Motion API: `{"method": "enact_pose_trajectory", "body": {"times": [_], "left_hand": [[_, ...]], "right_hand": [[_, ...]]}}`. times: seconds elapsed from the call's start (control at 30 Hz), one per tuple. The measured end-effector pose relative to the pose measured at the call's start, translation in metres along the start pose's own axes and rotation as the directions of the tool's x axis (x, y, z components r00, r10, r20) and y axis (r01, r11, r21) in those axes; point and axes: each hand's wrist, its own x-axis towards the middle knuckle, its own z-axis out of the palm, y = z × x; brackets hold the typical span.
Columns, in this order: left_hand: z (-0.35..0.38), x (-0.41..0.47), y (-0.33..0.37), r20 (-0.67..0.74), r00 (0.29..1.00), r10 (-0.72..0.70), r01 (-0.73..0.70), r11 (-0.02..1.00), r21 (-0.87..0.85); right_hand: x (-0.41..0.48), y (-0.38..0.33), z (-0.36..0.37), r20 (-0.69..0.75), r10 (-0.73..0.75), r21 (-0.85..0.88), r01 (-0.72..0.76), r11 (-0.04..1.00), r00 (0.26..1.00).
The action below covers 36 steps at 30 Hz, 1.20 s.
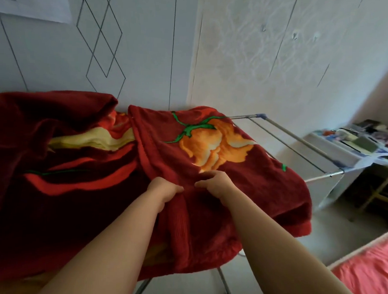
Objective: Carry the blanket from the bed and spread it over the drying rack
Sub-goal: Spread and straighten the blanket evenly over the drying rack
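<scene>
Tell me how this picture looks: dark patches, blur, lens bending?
Head view: blanket falls into deep shadow on the left, brighter at the right by the drying rack; wall lines lean and bow, wide-angle distortion; clutter on the far-right table is soft.

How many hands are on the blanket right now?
2. The left hand grips a fold near the middle of the blanket; the right hand grips the fabric just beside it. Neither is hidden.
</scene>
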Motion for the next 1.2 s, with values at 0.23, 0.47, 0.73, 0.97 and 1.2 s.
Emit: {"method": "enact_pose_trajectory", "body": {"times": [0.23,0.47,0.73,0.97,1.2], "left_hand": [[0.005,0.002,0.009,0.119,0.993,0.015,0.016,0.967,-0.255],[0.009,0.004,0.029,0.271,0.952,0.141,-0.031,0.927,-0.373],[0.009,0.024,0.038,0.406,0.898,0.169,-0.025,0.941,-0.338],[-0.002,0.054,0.046,0.311,0.95,0.023,0.087,0.938,-0.336],[-0.001,0.101,0.062,0.281,0.96,-0.008,0.15,0.86,-0.488]], "right_hand": [[-0.008,-0.005,-0.005,0.295,0.038,-0.101,-0.009,0.995,0.955],[-0.006,-0.014,-0.004,0.341,0.049,0.005,-0.054,0.999,0.939],[-0.001,-0.01,-0.001,-0.023,0.025,0.003,-0.025,1.0,0.999],[0.0,-0.032,-0.011,-0.008,-0.036,-0.22,0.033,0.975,0.999],[0.003,-0.045,-0.037,0.003,-0.066,-0.353,0.062,0.934,0.998]]}}
